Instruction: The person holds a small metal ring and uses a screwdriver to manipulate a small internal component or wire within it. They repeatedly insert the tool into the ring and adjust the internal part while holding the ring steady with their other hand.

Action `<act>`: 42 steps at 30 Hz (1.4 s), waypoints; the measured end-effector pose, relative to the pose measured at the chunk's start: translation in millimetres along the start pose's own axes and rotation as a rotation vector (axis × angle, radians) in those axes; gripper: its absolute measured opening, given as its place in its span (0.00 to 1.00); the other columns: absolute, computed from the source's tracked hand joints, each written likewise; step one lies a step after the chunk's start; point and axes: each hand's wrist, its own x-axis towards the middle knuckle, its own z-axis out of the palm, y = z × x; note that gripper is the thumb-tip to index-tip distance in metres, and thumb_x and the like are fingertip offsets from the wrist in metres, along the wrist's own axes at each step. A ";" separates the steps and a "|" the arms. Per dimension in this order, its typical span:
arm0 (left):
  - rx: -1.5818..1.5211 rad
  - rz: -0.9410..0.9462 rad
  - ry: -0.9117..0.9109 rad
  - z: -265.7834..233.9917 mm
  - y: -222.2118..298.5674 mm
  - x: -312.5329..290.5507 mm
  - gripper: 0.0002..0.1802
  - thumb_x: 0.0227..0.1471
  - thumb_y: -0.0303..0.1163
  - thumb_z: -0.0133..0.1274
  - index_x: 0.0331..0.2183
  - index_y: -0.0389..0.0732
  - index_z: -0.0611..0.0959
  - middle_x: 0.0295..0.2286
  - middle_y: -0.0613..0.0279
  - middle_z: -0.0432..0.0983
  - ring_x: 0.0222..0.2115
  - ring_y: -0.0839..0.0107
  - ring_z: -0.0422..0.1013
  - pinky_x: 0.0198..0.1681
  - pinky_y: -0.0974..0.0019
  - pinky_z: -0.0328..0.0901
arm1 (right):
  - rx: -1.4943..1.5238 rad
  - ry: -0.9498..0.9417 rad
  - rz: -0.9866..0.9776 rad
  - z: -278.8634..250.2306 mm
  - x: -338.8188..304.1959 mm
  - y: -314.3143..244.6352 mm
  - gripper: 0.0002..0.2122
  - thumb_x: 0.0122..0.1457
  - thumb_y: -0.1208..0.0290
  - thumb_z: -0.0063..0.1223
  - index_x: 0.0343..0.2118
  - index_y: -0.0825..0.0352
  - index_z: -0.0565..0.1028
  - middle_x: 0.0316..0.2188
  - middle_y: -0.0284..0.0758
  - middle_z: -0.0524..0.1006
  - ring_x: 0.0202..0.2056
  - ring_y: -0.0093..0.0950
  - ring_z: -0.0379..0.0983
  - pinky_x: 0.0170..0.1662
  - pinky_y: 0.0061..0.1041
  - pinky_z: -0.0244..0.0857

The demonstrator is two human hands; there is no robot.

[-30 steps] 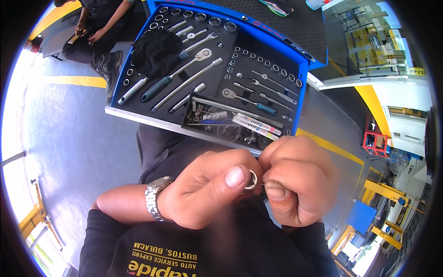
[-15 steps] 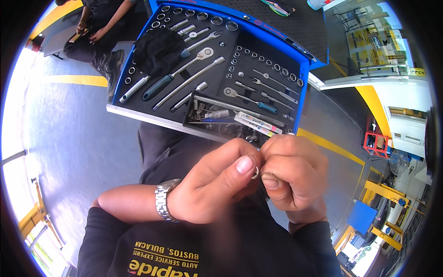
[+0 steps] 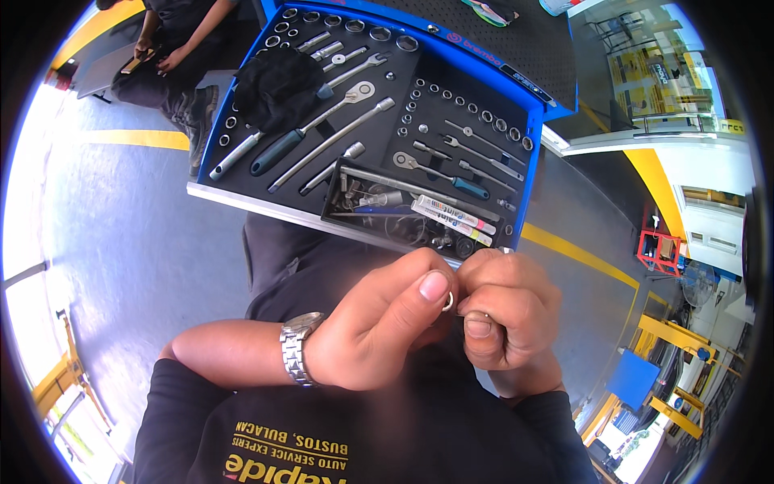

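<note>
My left hand (image 3: 375, 327) is closed in a pinch, thumb over the bent forefinger. A small, shiny, curved metal piece, like a ring (image 3: 448, 302), shows at the thumb tip; the rest of it is hidden by the fingers. Against it, knuckle to knuckle, my right hand (image 3: 512, 310) is curled tight, with its thumb pressed to the forefinger. What lies inside that grip cannot be made out. Both hands are held in front of my body, just short of an open tool drawer (image 3: 266, 205).
Sockets, ratchets (image 3: 363, 93) and extension bars fill the drawer's dark inlay, with a black cloth (image 3: 278, 89) on the left. A small parts tray (image 3: 329, 202) carries paint markers (image 3: 455, 214). Another person (image 3: 173, 73) sits at far left. A red stand (image 3: 659, 252) is at right.
Both hands have dropped slightly, and my right hand has shifted a little left. The pinch on the small metal ring looks the same.
</note>
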 end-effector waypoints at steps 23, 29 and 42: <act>0.272 0.143 0.068 -5.8 -12.5 -6.1 0.23 0.65 0.50 0.36 0.36 0.37 0.71 0.22 0.68 0.65 0.19 0.84 0.58 0.22 0.76 0.56 | -0.173 -0.037 0.224 6.5 -4.8 -15.8 0.02 0.54 0.82 0.53 0.27 0.73 0.72 0.21 0.38 0.72 0.20 0.29 0.69 0.21 0.25 0.62; -0.050 -0.003 -0.037 -5.3 -7.2 -4.4 0.26 0.66 0.52 0.34 0.34 0.37 0.71 0.20 0.65 0.66 0.16 0.81 0.57 0.19 0.74 0.54 | 0.095 -0.092 0.228 -4.1 -6.7 0.6 0.02 0.55 0.80 0.53 0.28 0.71 0.72 0.22 0.38 0.73 0.20 0.30 0.71 0.21 0.25 0.63; -0.114 -0.100 -0.139 -6.5 2.0 -6.9 0.26 0.66 0.50 0.35 0.33 0.35 0.71 0.20 0.65 0.66 0.16 0.80 0.58 0.19 0.74 0.54 | 0.109 -0.188 0.030 -12.9 3.3 -6.7 0.06 0.50 0.83 0.59 0.30 0.70 0.72 0.22 0.36 0.71 0.18 0.30 0.70 0.17 0.24 0.60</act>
